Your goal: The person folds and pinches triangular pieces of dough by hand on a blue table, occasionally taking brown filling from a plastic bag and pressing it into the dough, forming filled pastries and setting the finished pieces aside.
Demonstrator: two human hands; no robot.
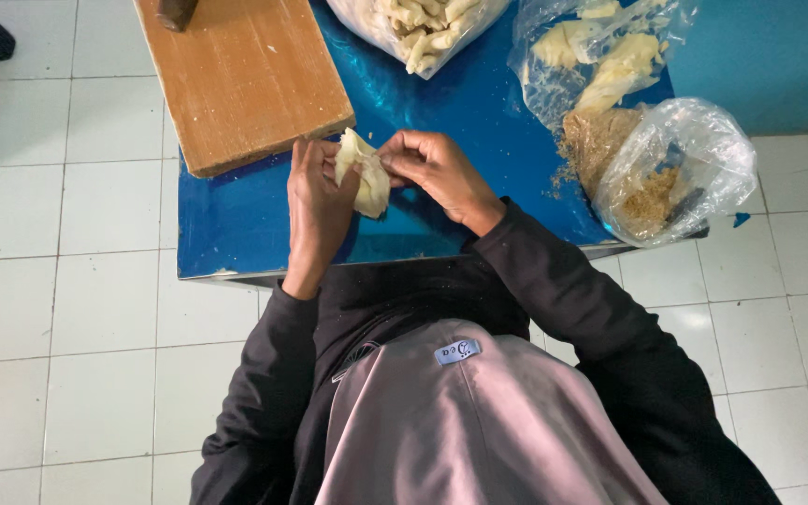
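A pale piece of folded dough (364, 178) is held over the blue table (236, 220) between both hands. My left hand (315, 201) cups it from the left, fingers upright behind it. My right hand (437, 168) pinches its upper right edge with thumb and fingertips. Both arms wear black sleeves.
A wooden board (245, 75) lies at the table's left rear with a dark object (176, 11) on its far end. A clear bag of pale dough pieces (423, 28) sits behind. At the right are a bag of yellowish pieces (600, 56) and a bag of brown crumbs (656, 178). White floor tiles surround the table.
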